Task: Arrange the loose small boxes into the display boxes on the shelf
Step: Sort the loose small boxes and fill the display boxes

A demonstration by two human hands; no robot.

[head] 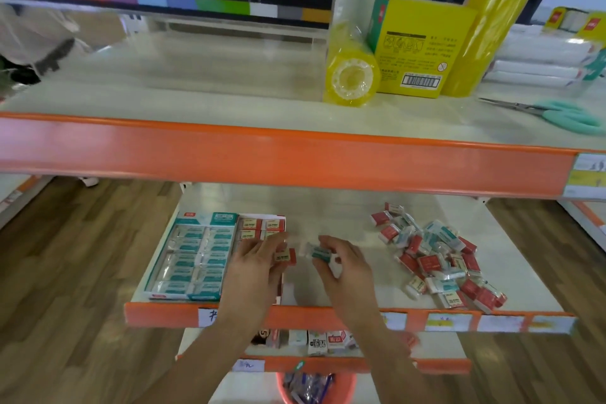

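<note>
Red small box (284, 255), pinched in left hand (259, 267), lies just over the red display box (262, 226) by the shelf's (328, 216) left edge; right hand (341, 264) grips a teal small box (319, 252).

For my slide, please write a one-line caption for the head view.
Left hand holds a red small box, right hand a teal one, beside the display boxes.
</note>
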